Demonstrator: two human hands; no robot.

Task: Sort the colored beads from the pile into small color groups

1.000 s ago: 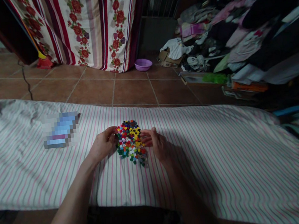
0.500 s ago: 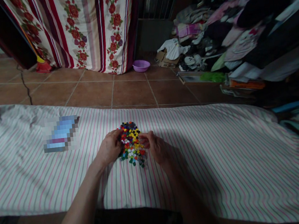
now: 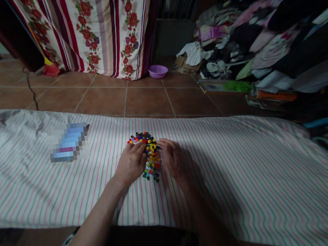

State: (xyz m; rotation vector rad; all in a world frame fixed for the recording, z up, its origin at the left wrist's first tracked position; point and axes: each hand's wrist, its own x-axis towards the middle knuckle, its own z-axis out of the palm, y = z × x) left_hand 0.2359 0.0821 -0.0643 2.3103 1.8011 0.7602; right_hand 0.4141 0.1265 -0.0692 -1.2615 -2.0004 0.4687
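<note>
A small heap of multicoloured little blocks (image 3: 152,156) lies on the striped cloth, with dark ones at the far end, yellow in the middle and green nearest me. My left hand (image 3: 131,160) rests palm down over the heap's left side, fingers stretched out across the blocks and hiding some of them. Along the right edge, my right hand (image 3: 174,157) stands on its side with fingers extended towards the heap, touching or almost touching it. Neither hand visibly grips a block.
The pink-and-grey striped cloth (image 3: 233,162) covers the surface before me. To the left lies a blurred-out blue rectangular object (image 3: 69,141). Beyond are a tiled floor, a purple basin (image 3: 158,71), a floral curtain (image 3: 103,31), a red broom (image 3: 50,68) and heaped clothes (image 3: 231,40).
My left hand has shifted right and flattened over the blocks, covering more of them. My right hand has moved slightly right, its fingers straighter. The view has turned a little.
</note>
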